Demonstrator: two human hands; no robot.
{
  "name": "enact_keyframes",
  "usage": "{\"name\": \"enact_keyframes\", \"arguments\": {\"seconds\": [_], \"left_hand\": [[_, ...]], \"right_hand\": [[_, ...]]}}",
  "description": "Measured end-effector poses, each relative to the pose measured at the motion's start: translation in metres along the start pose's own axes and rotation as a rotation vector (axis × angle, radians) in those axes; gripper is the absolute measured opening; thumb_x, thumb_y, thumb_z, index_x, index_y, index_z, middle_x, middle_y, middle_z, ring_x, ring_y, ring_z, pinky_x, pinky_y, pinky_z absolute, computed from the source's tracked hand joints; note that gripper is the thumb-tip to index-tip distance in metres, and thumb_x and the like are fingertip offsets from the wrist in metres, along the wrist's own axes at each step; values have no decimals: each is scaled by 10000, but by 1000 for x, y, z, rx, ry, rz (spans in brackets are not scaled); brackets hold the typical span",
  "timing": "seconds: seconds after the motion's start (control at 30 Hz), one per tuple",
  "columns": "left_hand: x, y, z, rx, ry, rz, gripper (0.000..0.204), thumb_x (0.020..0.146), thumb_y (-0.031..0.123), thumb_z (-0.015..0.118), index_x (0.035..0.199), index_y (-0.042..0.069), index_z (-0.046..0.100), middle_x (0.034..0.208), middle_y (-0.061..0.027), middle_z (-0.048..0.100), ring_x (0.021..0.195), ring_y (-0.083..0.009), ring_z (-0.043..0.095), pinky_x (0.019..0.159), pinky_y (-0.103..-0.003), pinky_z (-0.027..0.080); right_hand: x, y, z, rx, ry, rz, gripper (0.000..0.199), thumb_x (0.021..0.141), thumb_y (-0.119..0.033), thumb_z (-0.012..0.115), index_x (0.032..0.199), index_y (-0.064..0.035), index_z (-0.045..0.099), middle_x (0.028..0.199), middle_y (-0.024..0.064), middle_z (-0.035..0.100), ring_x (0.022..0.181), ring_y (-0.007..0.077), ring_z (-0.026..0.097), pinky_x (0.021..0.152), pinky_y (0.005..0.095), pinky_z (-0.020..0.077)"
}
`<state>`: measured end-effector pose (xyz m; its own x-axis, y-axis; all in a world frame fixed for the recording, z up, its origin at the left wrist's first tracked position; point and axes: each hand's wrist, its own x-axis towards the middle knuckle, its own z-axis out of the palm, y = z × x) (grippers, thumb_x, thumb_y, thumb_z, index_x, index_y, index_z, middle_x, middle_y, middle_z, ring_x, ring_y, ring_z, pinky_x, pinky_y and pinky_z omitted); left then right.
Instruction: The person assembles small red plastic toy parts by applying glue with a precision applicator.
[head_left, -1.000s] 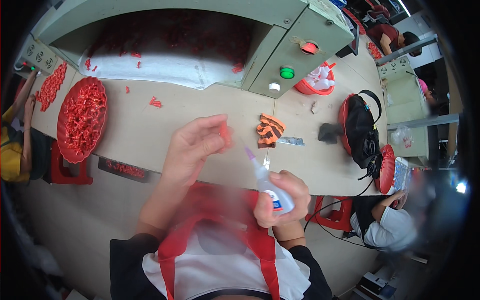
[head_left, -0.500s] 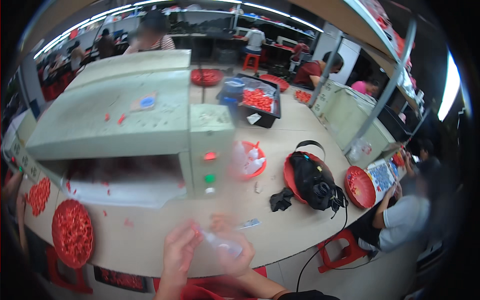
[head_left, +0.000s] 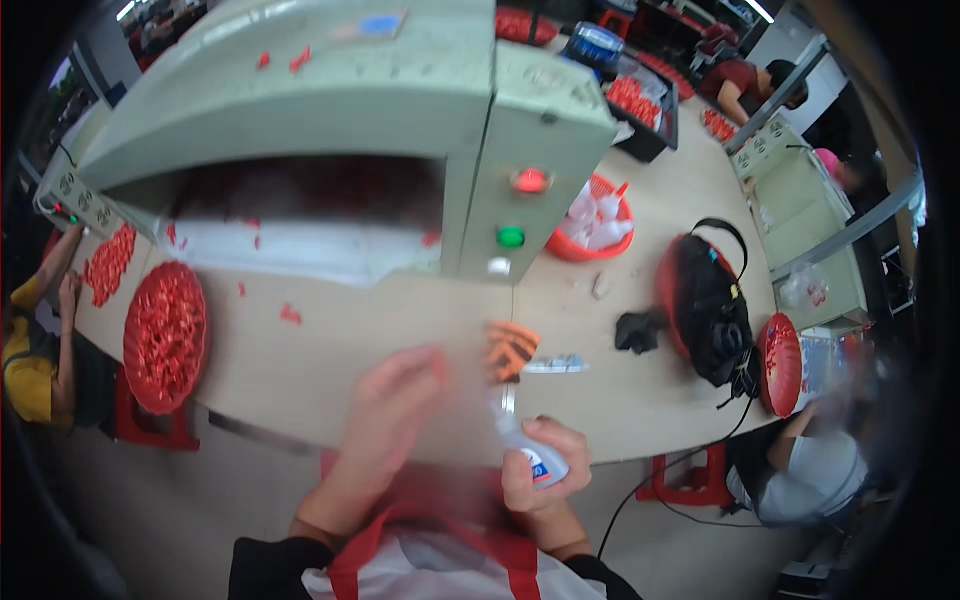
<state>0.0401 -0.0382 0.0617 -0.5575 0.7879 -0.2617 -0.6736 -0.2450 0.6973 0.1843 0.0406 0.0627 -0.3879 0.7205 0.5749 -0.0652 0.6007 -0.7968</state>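
My right hand (head_left: pixel 562 478) is closed around a small translucent squeeze bottle (head_left: pixel 533 458), whose nozzle points up and away from me. Beyond the table's front edge to its left, my left hand (head_left: pixel 392 405) is smeared by motion. Its fingertips look pinched, with something small and red at them that I cannot make out. The two hands are apart. Past the bottle, an orange-and-black piece (head_left: pixel 512 350) lies on the table by a thin silvery-blue packet (head_left: pixel 556 365).
A pale green machine (head_left: pixel 300 110) with a wide opening stands ahead. A red basket (head_left: pixel 592 245) holds more squeeze bottles. Red bowl of small red pieces (head_left: pixel 165 335) sits left; a black bag (head_left: pixel 715 320) lies right. Co-workers sit on both sides, a cable (head_left: pixel 640 490) trails at right.
My hands have moved apart, the bottle going right in my right hand. The view has tipped down and shifted left, and the orange-and-black piece now shows.
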Motion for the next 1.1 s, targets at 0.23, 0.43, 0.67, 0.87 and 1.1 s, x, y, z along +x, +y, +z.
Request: {"name": "enact_keyframes", "arguments": {"seconds": [0.23, 0.43, 0.67, 0.87, 1.1], "left_hand": [[-12, 13, -11, -51, -58, -13, 333, 861, 38, 523, 1180, -49, 488, 1060, -135, 576, 947, -221, 598, 823, -295, 495], [-25, 12, -20, -4, -68, -8, 326, 864, 76, 543, 1169, -31, 502, 1050, -105, 580, 976, -210, 583, 876, -305, 458], [-30, 11, -22, -20, -70, 6, 304, 863, 68, 540, 1152, -20, 511, 1048, -94, 577, 967, -208, 583, 863, -305, 461], [-26, 11, -23, -19, -72, 6, 305, 861, 59, 538, 1156, -15, 512, 1052, -92, 574, 959, -199, 582, 853, -300, 463], [-23, 8, -24, -8, -52, 6, 309, 860, 58, 539, 1157, -21, 510, 1053, -96, 574, 954, -200, 586, 841, -298, 470]], "right_hand": [[10, -20, 8, -49, -131, -239, 310, 590, -27, 680, 891, -20, 603, 607, 74, 571, 477, 197, 551, 459, 263, 446], [3, -22, 16, -80, -281, -337, 289, 654, -51, 610, 923, 25, 535, 664, 78, 578, 394, 153, 450, 402, 246, 375], [0, -26, 16, -86, -291, -344, 305, 622, -14, 609, 914, 27, 530, 703, 90, 600, 405, 156, 467, 409, 244, 381], [3, -24, 17, -99, -291, -336, 313, 610, -7, 608, 912, 23, 532, 692, 86, 596, 403, 155, 464, 412, 242, 383], [5, -25, 16, -105, -313, -271, 290, 629, -20, 604, 912, 4, 545, 596, 66, 558, 408, 147, 459, 422, 233, 380]]}}
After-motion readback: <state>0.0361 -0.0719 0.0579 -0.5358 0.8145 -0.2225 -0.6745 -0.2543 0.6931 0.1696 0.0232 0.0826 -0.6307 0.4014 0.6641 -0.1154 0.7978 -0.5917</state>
